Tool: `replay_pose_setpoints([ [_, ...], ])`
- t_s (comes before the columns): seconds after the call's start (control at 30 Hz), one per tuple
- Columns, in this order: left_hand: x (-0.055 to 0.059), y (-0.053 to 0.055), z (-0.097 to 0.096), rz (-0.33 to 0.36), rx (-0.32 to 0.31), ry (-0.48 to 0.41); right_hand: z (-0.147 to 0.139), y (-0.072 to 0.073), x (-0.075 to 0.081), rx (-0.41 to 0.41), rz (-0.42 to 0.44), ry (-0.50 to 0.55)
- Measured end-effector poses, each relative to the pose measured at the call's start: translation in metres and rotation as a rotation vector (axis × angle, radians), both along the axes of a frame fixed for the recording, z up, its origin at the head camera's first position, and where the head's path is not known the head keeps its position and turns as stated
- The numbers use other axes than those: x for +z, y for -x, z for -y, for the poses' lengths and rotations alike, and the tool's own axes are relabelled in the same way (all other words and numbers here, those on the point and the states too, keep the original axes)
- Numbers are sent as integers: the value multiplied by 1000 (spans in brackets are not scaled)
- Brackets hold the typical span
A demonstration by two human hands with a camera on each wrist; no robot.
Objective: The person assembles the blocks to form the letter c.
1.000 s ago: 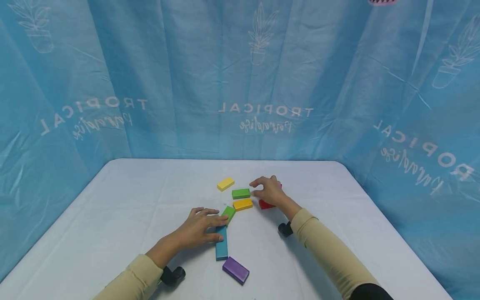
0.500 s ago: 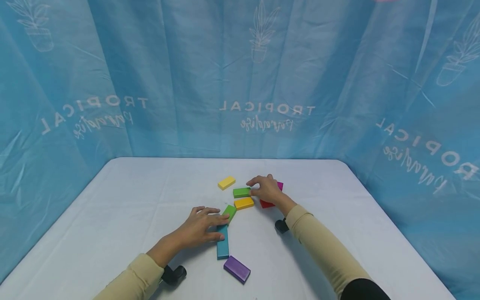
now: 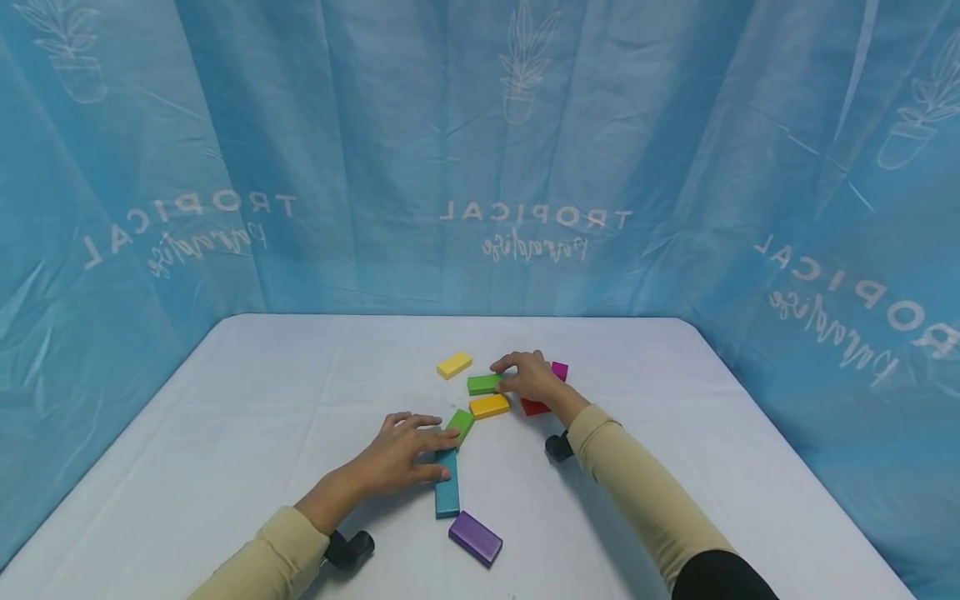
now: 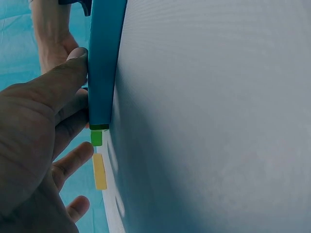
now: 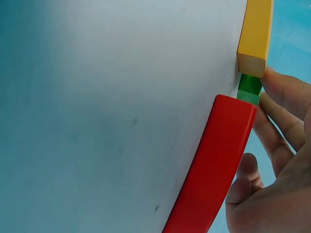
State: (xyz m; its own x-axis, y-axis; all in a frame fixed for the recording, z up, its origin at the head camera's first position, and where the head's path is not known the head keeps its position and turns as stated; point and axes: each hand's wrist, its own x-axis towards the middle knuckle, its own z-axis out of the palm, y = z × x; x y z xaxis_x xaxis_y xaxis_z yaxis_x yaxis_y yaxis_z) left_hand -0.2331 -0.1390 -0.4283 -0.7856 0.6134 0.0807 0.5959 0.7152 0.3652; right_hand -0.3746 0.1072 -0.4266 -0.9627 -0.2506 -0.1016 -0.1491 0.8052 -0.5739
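In the head view, my left hand (image 3: 403,458) lies over a teal block (image 3: 447,498) and a green block (image 3: 461,423) at its far end. Its thumb rests on the teal block (image 4: 102,63), and a forefinger touches the nearer green block. Other left fingers spread outward, holding nothing. Farther off, my right hand (image 3: 528,377) has thumb and forefinger about the right end of another green block (image 3: 482,385), pinching it. An orange-yellow block (image 3: 489,407) lies just in front; a red block (image 3: 534,407) sits under the right wrist, partly hidden.
A pale yellow block (image 3: 454,365) lies at the back. A magenta block (image 3: 560,371) shows behind the right hand. Nearest the front is a purple block (image 3: 476,538). All lie on a white-covered table (image 3: 285,400) before a blue curtain (image 3: 375,167).
My right hand has moved a little left, bringing thumb and forefinger to the far green block, and the magenta block shows more. My left hand stays in place; the view has shifted slightly.
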Motion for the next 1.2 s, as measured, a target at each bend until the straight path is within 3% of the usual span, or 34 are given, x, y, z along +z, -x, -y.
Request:
replay_pose_setpoints([
  [0.73, 1, -1, 1, -9, -3, -1, 2, 5, -2, -1, -7, -64],
  [1.2, 2, -2, 1, -12, -2, 0, -1, 4, -4, -3, -19, -52],
])
